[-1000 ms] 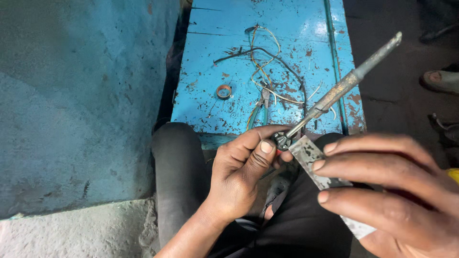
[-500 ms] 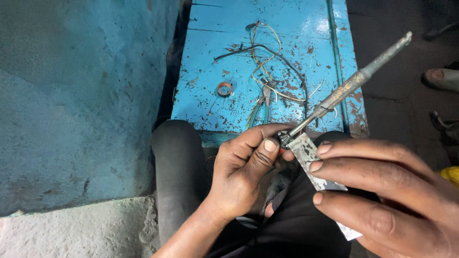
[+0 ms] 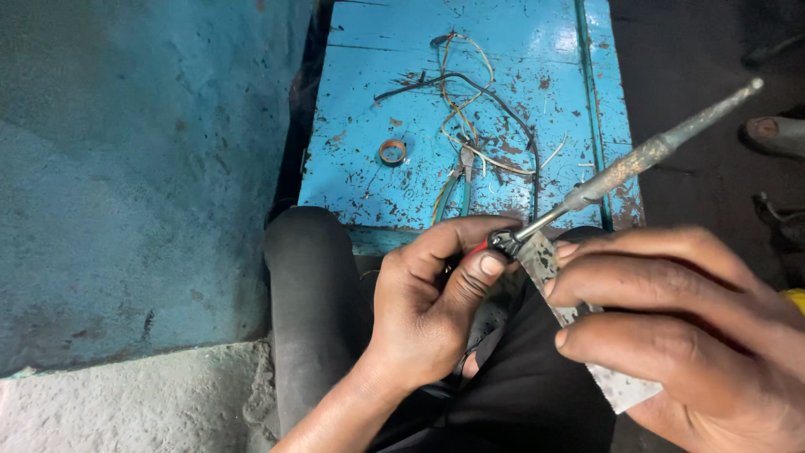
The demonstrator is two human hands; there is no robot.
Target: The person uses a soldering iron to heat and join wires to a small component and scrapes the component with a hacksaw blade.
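Observation:
My left hand [image 3: 428,310] pinches a small red and dark part [image 3: 495,245] between thumb and forefinger, over my lap in dark trousers [image 3: 319,319]. My right hand [image 3: 688,327] grips a flat grey metal strip [image 3: 616,387] whose upper end lies against that part. A long rusty metal rod tool [image 3: 637,159] slants up to the right from the same spot, its thin end meeting the pinched part. How the rod is held is hidden by the fingers.
A chipped blue metal surface [image 3: 360,101] lies ahead with a tangle of thin wires [image 3: 470,109], a small coppery ring [image 3: 392,152] and blue-handled pliers [image 3: 459,172]. A blue wall [image 3: 134,168] stands left. Another person's foot [image 3: 776,134] shows at the right edge.
Both hands keep their grips. The rod's far end has drifted slightly right and up in view, and my right hand has shifted a little lower.

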